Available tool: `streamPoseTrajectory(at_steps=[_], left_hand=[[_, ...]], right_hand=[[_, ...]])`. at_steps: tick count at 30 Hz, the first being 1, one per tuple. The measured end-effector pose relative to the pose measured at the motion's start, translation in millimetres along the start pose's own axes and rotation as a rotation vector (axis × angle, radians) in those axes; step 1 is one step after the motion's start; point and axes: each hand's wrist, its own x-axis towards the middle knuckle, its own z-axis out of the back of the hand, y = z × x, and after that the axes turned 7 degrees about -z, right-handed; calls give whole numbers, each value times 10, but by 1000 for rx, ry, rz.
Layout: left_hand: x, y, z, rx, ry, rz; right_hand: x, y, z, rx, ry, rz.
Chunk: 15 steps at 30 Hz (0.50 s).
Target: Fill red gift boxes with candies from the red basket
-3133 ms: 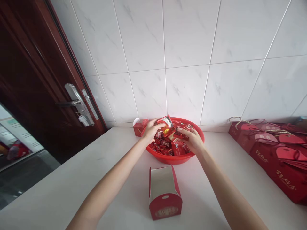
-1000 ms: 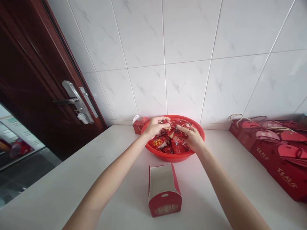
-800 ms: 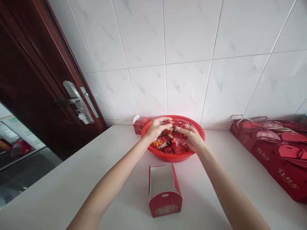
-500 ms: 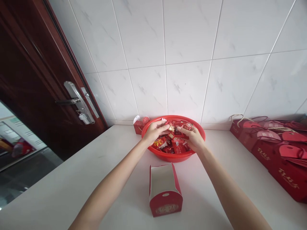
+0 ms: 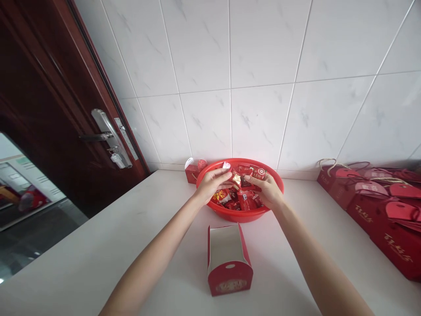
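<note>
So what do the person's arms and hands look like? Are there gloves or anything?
No gloves! The left hand and right hand are bare, and I see no rings. The left arm and right arm look slim, with no sleeve, watch or bracelet showing.

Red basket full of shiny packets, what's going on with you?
A person has both hands over the red basket. The left grip holds a red-and-gold packet, and the right grip holds a red packet. An open red box stands on the white table, nearer the person, and more red boxes stand at the right.
</note>
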Motion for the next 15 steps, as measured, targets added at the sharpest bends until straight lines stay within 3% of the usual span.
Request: streamPoseTrajectory(at_steps=[4,8,11,13,15], left_hand=[[-195,-172,105,186,54,13],[-521,-481,252,458,346,-19],[-787,-698,259,627,551,-5],[-933,-785,204,720,649,5],[-1030,-819,129,776,675,-11]], right_hand=[[-29,91,20,-91,71,6],[-202,323,-27,-276,179,38],[-408,513,-147,-456,277,69],[-542,591,-254,-617,364,85],[-653,617,-361,-789,449,109]])
